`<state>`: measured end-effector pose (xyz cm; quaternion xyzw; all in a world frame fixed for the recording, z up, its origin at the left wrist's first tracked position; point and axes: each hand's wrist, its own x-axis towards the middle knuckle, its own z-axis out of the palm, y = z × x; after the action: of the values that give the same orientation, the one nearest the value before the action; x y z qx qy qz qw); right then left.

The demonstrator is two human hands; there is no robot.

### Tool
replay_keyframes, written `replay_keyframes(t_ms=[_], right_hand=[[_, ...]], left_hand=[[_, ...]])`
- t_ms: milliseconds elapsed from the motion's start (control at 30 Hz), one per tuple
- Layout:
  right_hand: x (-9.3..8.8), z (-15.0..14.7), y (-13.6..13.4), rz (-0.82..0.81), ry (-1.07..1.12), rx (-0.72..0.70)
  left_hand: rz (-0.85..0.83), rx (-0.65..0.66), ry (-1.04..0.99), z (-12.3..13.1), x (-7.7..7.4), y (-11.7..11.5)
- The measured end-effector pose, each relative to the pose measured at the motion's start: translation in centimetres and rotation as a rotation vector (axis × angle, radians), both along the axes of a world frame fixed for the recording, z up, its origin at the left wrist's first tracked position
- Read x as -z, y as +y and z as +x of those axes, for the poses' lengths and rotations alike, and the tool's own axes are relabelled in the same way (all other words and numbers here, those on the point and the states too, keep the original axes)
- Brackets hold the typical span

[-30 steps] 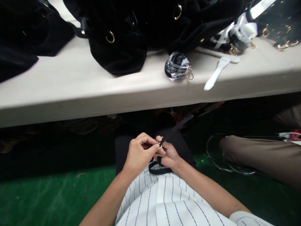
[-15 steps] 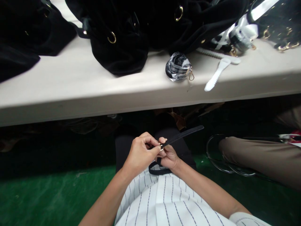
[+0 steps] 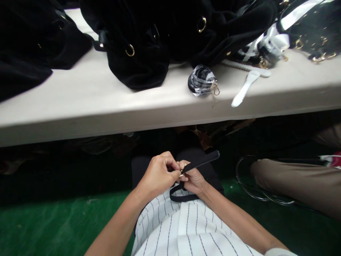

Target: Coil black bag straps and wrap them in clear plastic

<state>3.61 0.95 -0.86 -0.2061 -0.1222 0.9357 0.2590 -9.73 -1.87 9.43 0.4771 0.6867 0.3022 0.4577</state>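
Above my lap, both hands grip a black strap (image 3: 204,160) with a small gold-coloured buckle (image 3: 182,174). My left hand (image 3: 161,173) pinches at the buckle between thumb and fingertips. From the other side, my right hand (image 3: 194,179) closes around the strap just beside the buckle. The strap's rounded free end sticks out up and to the right past my right hand. Below the hands, a loop of the same strap hangs against my striped shirt. The fingers partly hide how the strap runs through the buckle.
Several black bags (image 3: 138,67) with gold rings lie on the cream-covered table (image 3: 80,103). Near its edge are a plastic-wrapped coiled strap (image 3: 202,81) and a white serrated strip (image 3: 246,89). To my right are another person's leg (image 3: 287,181) and a metal stool frame (image 3: 239,177).
The strap's free end has tilted and drawn in toward my hands, now showing its flat side. Both hands stay at the buckle. The whole view has shifted slightly.
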Motion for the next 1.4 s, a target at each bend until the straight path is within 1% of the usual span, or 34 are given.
replay_keyframes(t_ms=[67, 167, 333, 433, 567, 700, 767, 867, 933, 1033, 1133, 1200, 1233, 1300, 1400], right_hand=[[0.1, 0.3, 0.0, 0.105, -0.050, -0.012], [0.0, 0.6, 0.1, 0.244, -0.160, -0.015], [-0.5, 0.6, -0.2, 0.360, -0.313, 0.052], [-0.7, 0.7, -0.2, 0.468, -0.393, 0.072], [-1.4, 0.6, 0.0, 0.588, -0.414, 0.119], [-2.4, 0.8, 0.1, 0.643, -0.375, 0.161], [-2.8, 1.1, 0.1, 0.654, -0.334, 0.152], [-3.3, 2.0, 0.3, 0.706, -0.340, 0.111], [-3.6, 2.6, 0.5, 0.791, -0.387, 0.101], [-4.4, 3.3, 0.8, 0.940, -0.458, 0.057], [-5.1, 3.6, 1.1, 1.030, -0.536, -0.040], [-5.3, 3.7, 1.2, 1.005, -0.549, -0.097], [-5.3, 3.7, 1.3, 0.956, -0.532, -0.120], [-5.1, 4.0, 1.5, 0.796, -0.471, -0.168], [-4.7, 4.5, 1.6, 0.529, -0.412, -0.235]], left_hand=[[0.020, 0.013, -0.003, -0.1, 0.0, -0.3], [0.065, -0.011, -0.012, -0.1, 0.3, -0.9], [0.073, -0.080, -0.040, -0.1, 1.0, -1.7], [0.065, -0.137, -0.089, -0.2, 1.6, -1.9], [0.011, -0.226, -0.285, -0.1, 2.7, -2.5], [0.019, -0.337, -0.586, 0.1, 3.2, -3.3], [0.035, -0.323, -0.725, 0.0, 3.0, -3.5], [0.037, -0.230, -0.829, -0.4, 2.5, -3.7], [0.023, -0.141, -0.800, -0.6, 2.1, -3.8], [0.019, -0.027, -0.586, -0.6, 1.6, -4.2], [0.017, 0.003, -0.385, -0.1, 1.3, -4.3], [-0.017, -0.047, -0.341, 0.2, 1.5, -4.2], [-0.040, -0.080, -0.335, 0.3, 1.8, -4.1], [-0.082, -0.132, -0.345, 0.2, 2.4, -4.0], [-0.105, -0.148, -0.469, -0.2, 3.4, -4.0]])
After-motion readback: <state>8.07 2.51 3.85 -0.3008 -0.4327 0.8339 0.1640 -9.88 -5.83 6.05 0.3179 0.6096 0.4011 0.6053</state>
